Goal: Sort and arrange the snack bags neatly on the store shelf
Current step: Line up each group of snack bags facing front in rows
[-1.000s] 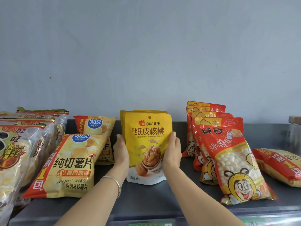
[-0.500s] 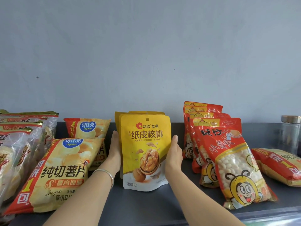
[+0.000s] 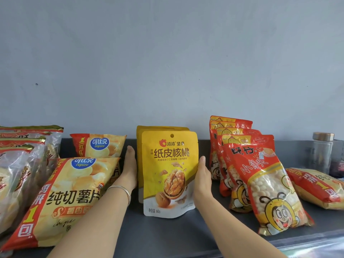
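A stack of yellow walnut bags [image 3: 168,172] stands upright in the middle of the dark shelf [image 3: 167,237], its front bag leaning slightly forward. My left hand [image 3: 129,168] lies flat against the stack's left side, fingers stretched toward the back, a silver bracelet on the wrist. My right hand [image 3: 202,175] clasps the front bag's right edge, thumb in front and fingers hidden behind. Left of my hands are two yellow-and-red potato chip bags [image 3: 61,198]. On the right leans a row of red bee-print bags [image 3: 264,183].
Clear-topped snack bags [image 3: 20,164] pile up at the far left. One chip bag [image 3: 316,187] lies flat at the far right, beside a glass jar with a metal lid [image 3: 322,151]. A grey wall [image 3: 167,62] backs the shelf.
My left hand has slid further back along the stack's left side and flattened. The walnut bags stand a little straighter. The view has shifted slightly.
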Available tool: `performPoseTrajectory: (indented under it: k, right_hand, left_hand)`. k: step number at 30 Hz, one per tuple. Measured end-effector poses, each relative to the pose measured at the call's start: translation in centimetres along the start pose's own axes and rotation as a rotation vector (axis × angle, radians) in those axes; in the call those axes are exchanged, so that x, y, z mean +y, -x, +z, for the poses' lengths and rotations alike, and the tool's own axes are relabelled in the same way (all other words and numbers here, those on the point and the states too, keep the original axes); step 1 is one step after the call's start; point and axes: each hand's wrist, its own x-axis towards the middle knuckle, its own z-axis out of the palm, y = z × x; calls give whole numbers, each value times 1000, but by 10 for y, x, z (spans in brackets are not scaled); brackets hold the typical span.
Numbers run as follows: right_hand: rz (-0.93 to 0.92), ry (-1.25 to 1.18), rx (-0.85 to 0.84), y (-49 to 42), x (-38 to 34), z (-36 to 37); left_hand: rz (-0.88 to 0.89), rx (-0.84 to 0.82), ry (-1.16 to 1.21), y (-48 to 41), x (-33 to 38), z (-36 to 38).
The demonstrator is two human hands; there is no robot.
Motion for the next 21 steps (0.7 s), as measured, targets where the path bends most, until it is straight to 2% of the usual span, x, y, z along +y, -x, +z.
performPoseTrajectory:
  k: [2, 7, 10, 13, 15, 18, 21]
  right_hand:
    - [-5, 4, -3, 0, 2, 0]
    - [-6, 8, 13, 0, 3, 0]
    - [-2, 6, 6, 0, 4, 0]
    - [-14, 3, -5, 1, 3, -1]
    - [-27, 1, -12, 2, 1, -2]
    - [-38, 5, -31, 2, 2, -3]
    - [-35, -3, -40, 2, 3, -3]
  left_hand:
    - [19, -44, 58, -34, -15, -8]
    - [58, -69, -1, 19, 8, 7]
    - [87, -76, -14, 1, -1, 3]
    - [47, 9, 48, -9, -2, -2]
    - [128, 68, 111, 11, 12, 6]
    - [213, 54, 207, 44, 41, 25]
    - [330, 45, 158, 55, 64, 35]
